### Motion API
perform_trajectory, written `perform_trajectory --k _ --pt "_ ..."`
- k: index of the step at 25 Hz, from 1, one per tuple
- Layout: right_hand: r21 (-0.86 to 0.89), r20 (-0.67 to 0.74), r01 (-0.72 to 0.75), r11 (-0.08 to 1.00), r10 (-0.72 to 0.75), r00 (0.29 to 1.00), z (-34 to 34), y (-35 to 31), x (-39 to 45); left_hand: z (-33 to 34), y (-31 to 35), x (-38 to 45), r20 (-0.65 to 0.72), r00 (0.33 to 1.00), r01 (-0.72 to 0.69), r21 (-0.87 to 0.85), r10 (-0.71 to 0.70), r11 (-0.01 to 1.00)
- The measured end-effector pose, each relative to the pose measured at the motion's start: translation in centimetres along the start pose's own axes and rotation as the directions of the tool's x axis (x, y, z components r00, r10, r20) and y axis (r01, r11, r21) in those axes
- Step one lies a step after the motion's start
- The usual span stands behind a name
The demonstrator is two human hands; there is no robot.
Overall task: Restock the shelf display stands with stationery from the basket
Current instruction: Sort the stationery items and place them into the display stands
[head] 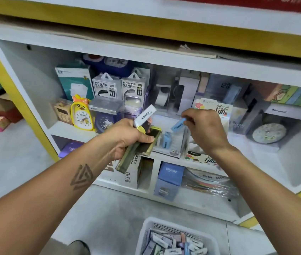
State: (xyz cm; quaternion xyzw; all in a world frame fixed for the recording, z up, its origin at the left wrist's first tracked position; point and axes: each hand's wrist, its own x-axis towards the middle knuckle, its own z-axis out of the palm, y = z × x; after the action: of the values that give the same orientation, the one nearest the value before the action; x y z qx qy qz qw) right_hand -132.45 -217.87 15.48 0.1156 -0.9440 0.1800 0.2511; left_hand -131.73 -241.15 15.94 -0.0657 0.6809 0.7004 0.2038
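At centre frame, the right hand (pixel 204 128) pinches a blue eraser (pixel 178 124) above the clear display stand (pixel 175 142); the left hand (pixel 127 138) grips spare stock (pixel 142 144), which could slip. The basket (pixel 178 238) waits at the bottom.

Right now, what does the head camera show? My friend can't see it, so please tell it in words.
A person's right hand pinches a small blue box above a clear display stand on a white shelf. Their left hand grips more stationery packs, and a white basket of packs sits below.
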Motion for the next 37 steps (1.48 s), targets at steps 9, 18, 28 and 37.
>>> perform_trajectory --k 9,18,28,37 --pt "0.104 0.133 -0.002 0.995 -0.012 0.991 2.5 0.1 -0.4 -0.1 0.2 0.1 0.002 1.000 0.003 0.008 -0.003 1.000" --pt "0.051 0.178 0.083 0.995 -0.091 0.980 3.6 0.0 0.0 -0.2 0.0 0.3 0.009 1.000 -0.008 0.005 0.008 1.000" --pt "-0.014 0.318 0.198 0.980 -0.183 0.930 2.6 -0.3 -0.2 0.4 -0.6 0.5 0.047 0.999 -0.008 0.013 0.007 1.000" --pt "0.776 0.333 -0.372 0.509 0.170 0.927 0.7 -4.5 1.5 0.4 -0.2 0.1 0.104 0.994 0.015 0.029 -0.018 0.999"
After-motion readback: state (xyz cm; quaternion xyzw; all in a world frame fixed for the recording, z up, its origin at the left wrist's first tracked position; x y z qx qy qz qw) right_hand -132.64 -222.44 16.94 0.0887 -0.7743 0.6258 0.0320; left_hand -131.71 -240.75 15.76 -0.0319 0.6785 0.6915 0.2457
